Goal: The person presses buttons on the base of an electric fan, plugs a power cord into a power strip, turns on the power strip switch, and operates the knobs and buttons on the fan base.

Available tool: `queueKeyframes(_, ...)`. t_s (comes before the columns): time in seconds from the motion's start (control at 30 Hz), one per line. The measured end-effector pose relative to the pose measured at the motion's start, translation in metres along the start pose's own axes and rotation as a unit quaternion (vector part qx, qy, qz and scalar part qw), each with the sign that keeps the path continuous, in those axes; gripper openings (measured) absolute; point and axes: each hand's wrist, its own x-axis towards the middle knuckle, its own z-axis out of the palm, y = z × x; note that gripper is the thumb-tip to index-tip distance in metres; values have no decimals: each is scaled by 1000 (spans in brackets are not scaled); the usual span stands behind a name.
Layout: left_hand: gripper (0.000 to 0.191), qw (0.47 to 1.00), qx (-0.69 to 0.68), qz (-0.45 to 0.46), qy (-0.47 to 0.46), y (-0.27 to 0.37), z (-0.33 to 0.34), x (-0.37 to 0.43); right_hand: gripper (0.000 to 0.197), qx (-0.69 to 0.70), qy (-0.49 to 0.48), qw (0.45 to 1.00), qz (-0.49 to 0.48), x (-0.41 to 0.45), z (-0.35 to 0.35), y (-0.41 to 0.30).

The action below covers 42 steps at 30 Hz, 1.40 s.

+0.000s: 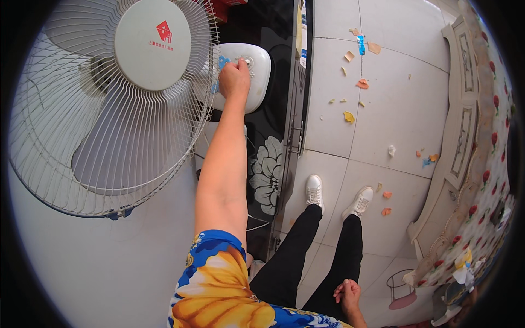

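A white electric fan stands on my left, with its wire guard (135,135) and round pale centre cap (152,45) facing up toward me. My left hand (236,80) reaches over the fan's white base (258,92), fingers curled at a round control knob (247,61) and partly hiding it. Blue decoration (223,61) shows on the base beside the hand. Down by my right thigh hangs my right hand (348,293), its fingers loosely curled with nothing visible in them.
The fan base rests on a black cabinet top (268,119) with a flower pattern (268,176). Torn scraps of coloured paper (349,117) litter the tiled floor (398,106). A pale bed frame (459,135) with rose-print bedding (486,176) runs along the right. Near it stands a small pink-seated stool (402,301).
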Motion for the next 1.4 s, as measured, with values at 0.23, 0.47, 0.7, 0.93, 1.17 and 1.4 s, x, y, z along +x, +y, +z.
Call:
queueKeyframes(0.23, 37, 989, -145, 20, 29, -18, -7, -13, 35, -7, 4, 1000, 3, -1, 7, -7)
queueKeyframes(0.47, 30, 914, -263, 124, -284, -44, -36, -298, 39, -313, -36, 938, -144, 97, 20, -124)
queueKeyframes(0.7, 29, 871, -227, 90, -426, -110, -91, -471, 15, -519, -45, 637, -569, 220, 190, -381)
queueKeyframes(0.93, 20, 912, -253, -6, -323, -132, -103, -541, 36, -706, -83, 424, -561, 216, 355, -428)
queueKeyframes(1.17, 19, 924, -299, -59, -231, -140, -109, -579, 41, -648, -132, 139, -737, 259, 389, -480)
queueKeyframes(1.4, 20, 911, -326, -97, -235, -173, -117, -600, 44, -410, -460, 738, -275, 196, 446, -431)
